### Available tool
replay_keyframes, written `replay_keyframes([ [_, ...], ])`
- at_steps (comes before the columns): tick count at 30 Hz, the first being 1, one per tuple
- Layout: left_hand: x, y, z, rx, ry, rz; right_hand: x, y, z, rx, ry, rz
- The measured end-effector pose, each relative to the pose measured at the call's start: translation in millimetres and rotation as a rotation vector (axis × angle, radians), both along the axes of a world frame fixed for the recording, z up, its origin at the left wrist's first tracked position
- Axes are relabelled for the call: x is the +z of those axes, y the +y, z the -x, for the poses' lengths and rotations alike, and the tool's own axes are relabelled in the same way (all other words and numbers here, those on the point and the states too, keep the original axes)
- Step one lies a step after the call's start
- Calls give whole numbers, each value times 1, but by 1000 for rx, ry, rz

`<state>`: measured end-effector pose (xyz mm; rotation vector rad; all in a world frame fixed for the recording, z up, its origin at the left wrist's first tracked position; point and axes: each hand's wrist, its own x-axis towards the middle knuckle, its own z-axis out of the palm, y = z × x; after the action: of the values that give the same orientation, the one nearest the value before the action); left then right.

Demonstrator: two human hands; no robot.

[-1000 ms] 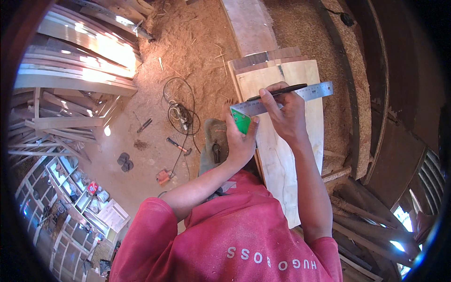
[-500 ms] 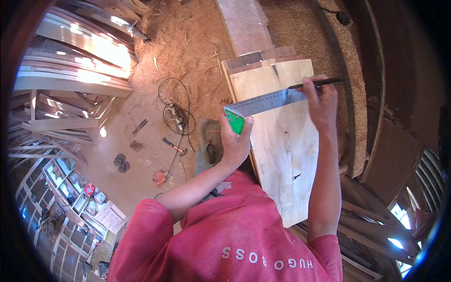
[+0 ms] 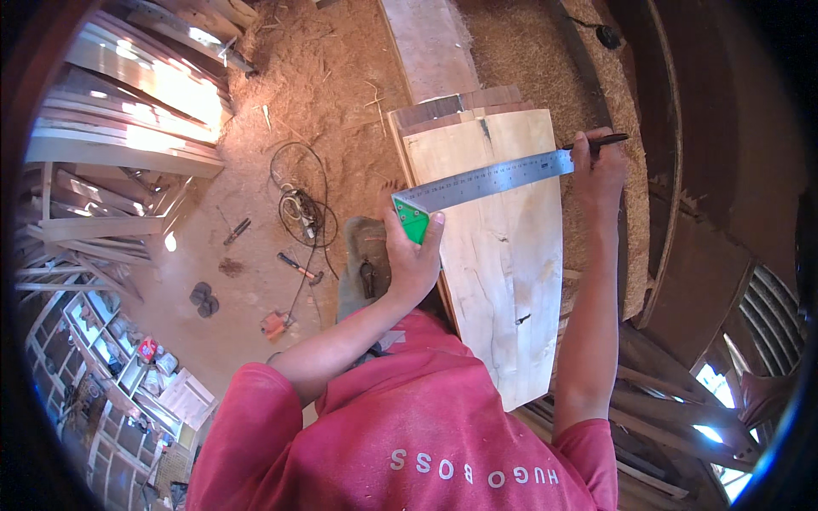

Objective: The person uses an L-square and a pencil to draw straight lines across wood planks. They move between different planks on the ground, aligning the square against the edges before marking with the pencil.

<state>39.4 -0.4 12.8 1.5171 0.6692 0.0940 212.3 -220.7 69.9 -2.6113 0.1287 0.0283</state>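
A pale wooden board [image 3: 503, 281] lies lengthwise in front of me on top of other boards. Across its upper part rests the steel blade of a try square [image 3: 498, 177]. My left hand [image 3: 415, 264] grips the square's green stock at the board's left edge, thumb over the stock and fingers partly hidden on the far side. Just beyond the right end of the blade, my right hand [image 3: 601, 175] holds a slim black pen [image 3: 611, 139], pointing left. The pen's tip is near the blade's end; I cannot tell whether it touches wood.
Dark reddish boards [image 3: 460, 104] stick out under the pale one, with a long plank [image 3: 430, 51] beyond. On the dusty floor to the left lie a coiled cable [image 3: 300, 217], a hammer [image 3: 300, 267] and pliers [image 3: 237, 231]. Stacked timber [image 3: 128, 128] stands far left, sawdust-covered beams at right.
My right hand with the pen has moved right along the blade, from over the board to past its right edge. The left hand still holds the square in place.
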Motion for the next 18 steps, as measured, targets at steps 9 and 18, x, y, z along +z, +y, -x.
replay_keyframes([
  [9, -3, 2, 3, -38, 31, 57, 13, 75, 32, 343, -91, 247],
  [18, -3, 0, 0, -146, -27, -87, 16, 179, 74, 546, 18, -59],
])
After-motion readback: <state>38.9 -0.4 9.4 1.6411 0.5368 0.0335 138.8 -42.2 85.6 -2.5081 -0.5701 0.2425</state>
